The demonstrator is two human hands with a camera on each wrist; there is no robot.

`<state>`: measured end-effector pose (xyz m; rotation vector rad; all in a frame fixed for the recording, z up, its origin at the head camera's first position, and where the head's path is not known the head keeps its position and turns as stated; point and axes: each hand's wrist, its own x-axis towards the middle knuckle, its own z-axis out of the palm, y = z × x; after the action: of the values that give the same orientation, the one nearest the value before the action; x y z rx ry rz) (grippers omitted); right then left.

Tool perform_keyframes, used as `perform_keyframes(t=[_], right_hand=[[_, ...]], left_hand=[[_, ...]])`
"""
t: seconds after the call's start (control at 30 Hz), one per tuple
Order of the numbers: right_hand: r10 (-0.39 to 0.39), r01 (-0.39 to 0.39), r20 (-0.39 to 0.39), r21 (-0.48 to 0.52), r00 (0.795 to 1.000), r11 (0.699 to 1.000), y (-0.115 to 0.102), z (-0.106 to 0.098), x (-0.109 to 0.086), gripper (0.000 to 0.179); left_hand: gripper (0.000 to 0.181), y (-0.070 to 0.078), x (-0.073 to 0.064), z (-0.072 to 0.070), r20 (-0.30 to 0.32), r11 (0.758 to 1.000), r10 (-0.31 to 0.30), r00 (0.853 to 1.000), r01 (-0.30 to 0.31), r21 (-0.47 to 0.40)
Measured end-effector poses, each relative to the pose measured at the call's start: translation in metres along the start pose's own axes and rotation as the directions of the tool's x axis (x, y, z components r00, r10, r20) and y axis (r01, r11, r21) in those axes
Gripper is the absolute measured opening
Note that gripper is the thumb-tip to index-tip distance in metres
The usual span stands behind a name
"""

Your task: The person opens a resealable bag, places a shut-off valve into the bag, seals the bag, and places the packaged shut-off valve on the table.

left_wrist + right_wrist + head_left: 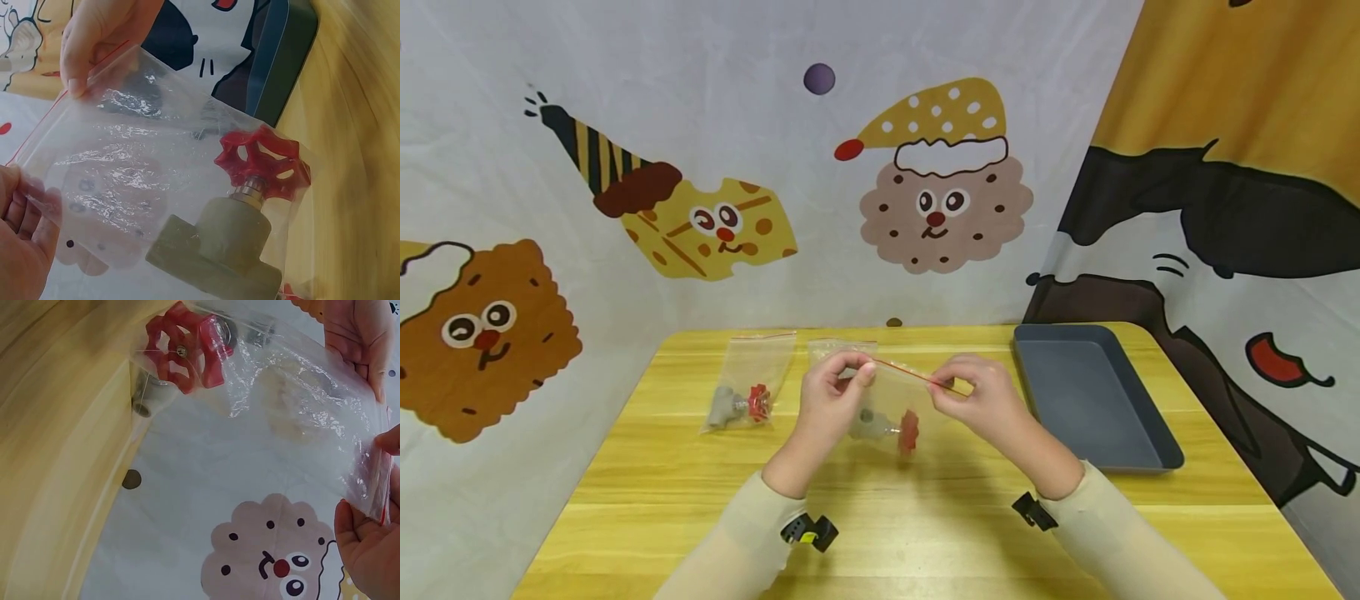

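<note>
A clear zip bag (125, 150) with a red seal line hangs upright between both hands above the table. Inside, at the bottom of the bag, lies a grey-green valve body (231, 237) with a red handwheel (909, 431). My left hand (833, 390) pinches the left end of the bag's top edge between thumb and fingers. At the other end, my right hand (983, 392) pinches the same edge near the corner. Between the hands the red line is stretched straight and slopes down to the right.
On the wooden table (700, 517), a second bagged valve (737, 406) lies at the left. Another clear bag (842, 345) lies behind my left hand, its contents largely hidden. A dark grey tray (1093, 400) stands at the right. A printed cloth (737, 83) hangs behind.
</note>
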<state>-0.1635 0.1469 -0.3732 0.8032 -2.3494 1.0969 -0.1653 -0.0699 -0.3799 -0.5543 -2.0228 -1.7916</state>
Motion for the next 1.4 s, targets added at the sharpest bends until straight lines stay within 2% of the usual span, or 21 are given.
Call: perform_keyframes(t=[0.07, 0.33, 0.53, 0.6, 0.83, 1.07, 1.4], right_hand=[[-0.005, 0.005, -0.010, -0.002, 1.000, 1.000, 0.001, -0.001, -0.001, 0.011], [-0.027, 0.026, -0.041, -0.034, 0.999, 0.999, 0.009, -0.005, -0.006, 0.012], [-0.033, 0.029, -0.059, -0.054, 0.998, 0.998, 0.016, -0.008, -0.010, 0.017], [-0.028, 0.025, -0.062, -0.055, 0.998, 0.998, 0.018, -0.008, -0.012, 0.019], [-0.034, 0.030, -0.070, -0.053, 0.997, 0.998, 0.023, -0.011, -0.016, 0.018], [-0.028, 0.022, -0.084, -0.077, 0.996, 0.997, 0.029, -0.017, -0.022, 0.019], [-0.020, 0.010, -0.092, -0.106, 0.996, 0.994, 0.032, -0.023, -0.028, 0.021]], left_hand=[[0.007, -0.007, 0.000, 0.000, -0.015, 1.000, -0.008, 1.000, 0.008, -0.006], [0.012, -0.012, 0.000, 0.000, -0.023, 0.999, 0.022, 1.000, -0.023, -0.045], [0.008, -0.015, 0.000, -0.001, -0.053, 0.999, -0.007, 0.999, 0.005, -0.041], [0.007, -0.013, 0.001, -0.002, -0.055, 0.999, -0.019, 0.998, 0.016, -0.046], [0.007, 0.011, 0.002, -0.001, -0.040, 0.999, -0.028, 0.999, 0.026, -0.046], [0.009, 0.012, 0.002, 0.000, -0.046, 0.997, -0.051, 0.998, 0.049, -0.054], [0.010, 0.012, 0.001, 0.001, -0.038, 0.997, -0.052, 0.998, 0.049, -0.061]])
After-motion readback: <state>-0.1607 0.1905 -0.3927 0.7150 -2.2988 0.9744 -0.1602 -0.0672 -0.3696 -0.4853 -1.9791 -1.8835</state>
